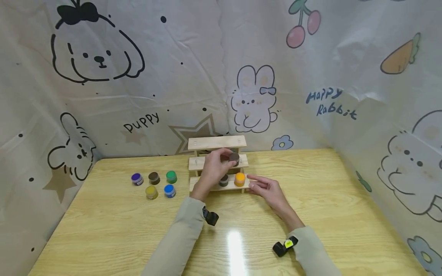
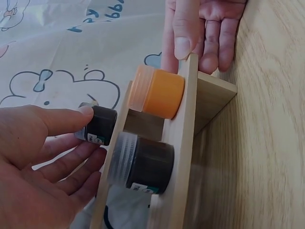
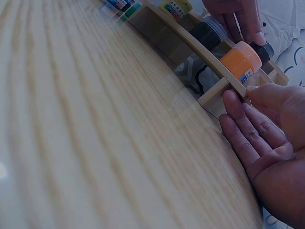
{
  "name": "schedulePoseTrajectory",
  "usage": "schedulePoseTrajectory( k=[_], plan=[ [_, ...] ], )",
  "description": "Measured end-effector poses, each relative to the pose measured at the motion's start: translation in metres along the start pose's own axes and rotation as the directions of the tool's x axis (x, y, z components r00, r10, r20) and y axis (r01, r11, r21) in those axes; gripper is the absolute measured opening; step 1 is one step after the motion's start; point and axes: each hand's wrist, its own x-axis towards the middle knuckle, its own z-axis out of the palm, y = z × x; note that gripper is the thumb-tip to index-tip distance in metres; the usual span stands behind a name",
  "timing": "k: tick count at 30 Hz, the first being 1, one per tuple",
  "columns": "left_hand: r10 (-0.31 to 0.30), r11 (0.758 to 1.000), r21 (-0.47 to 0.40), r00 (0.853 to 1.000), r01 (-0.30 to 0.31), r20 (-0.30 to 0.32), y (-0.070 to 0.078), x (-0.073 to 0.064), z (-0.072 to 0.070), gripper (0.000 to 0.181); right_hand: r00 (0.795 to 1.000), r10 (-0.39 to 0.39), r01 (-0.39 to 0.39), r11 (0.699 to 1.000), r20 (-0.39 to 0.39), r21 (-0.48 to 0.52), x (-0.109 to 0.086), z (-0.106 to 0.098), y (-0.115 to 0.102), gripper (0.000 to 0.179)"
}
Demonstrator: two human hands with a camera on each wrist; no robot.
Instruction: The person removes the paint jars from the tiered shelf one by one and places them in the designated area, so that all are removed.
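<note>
My left hand (image 1: 215, 167) pinches a dark paint jar (image 1: 234, 158) at the right part of the middle tier of a three-tier wooden display stand (image 1: 217, 143). In the left wrist view, thumb and fingers lie on either side of this jar (image 2: 102, 125). On the bottom tier stand an orange paint jar (image 1: 239, 179) and, left of it, another dark paint jar (image 1: 224, 180). My right hand (image 1: 271, 192) holds the right end of the bottom tier, its thumb on the board's edge and its fingers below, as the right wrist view shows.
Left of the stand, several paint jars sit on the wooden table: purple (image 1: 137, 179), dark brown (image 1: 154, 178), green (image 1: 171, 176), yellow (image 1: 151, 192) and blue (image 1: 170, 190). A printed cloth (image 1: 207, 76) hangs closely behind the stand.
</note>
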Motion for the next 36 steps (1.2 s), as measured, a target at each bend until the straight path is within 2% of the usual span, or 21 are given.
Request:
schedulePoseTrajectory(
  k=[6,13,18,25,31,36],
  plan=[
    [-0.015,0.999,-0.051,1.000,0.014,-0.025,0.001,-0.006,-0.009,0.032,1.000,0.001,-0.001,1.000,-0.004,0.000,-0.002,0.002,-0.004,0.041],
    [0.029,0.998,-0.047,0.999,-0.030,-0.041,0.001,-0.015,-0.026,0.034,0.999,0.036,-0.036,0.999,-0.025,-0.004,-0.001,0.002,-0.002,0.040],
    [0.026,0.998,-0.058,0.998,-0.029,-0.065,-0.003,-0.023,-0.039,0.033,0.999,0.041,-0.041,0.999,-0.020,0.002,0.000,0.002,-0.001,0.041],
    [0.043,0.990,-0.128,0.995,-0.054,-0.092,-0.009,-0.038,-0.058,0.034,0.999,0.043,-0.044,0.999,-0.021,-0.018,-0.001,0.002,0.000,0.042],
    [0.060,0.985,-0.153,0.990,-0.080,-0.130,-0.014,-0.053,-0.075,0.034,0.998,0.051,-0.053,0.998,-0.045,-0.032,-0.002,0.002,0.001,0.040],
    [0.059,0.984,-0.158,0.985,-0.086,-0.164,-0.020,-0.064,-0.089,0.034,0.998,0.044,-0.045,0.999,-0.035,-0.023,0.000,0.003,0.001,0.041]
  ],
)
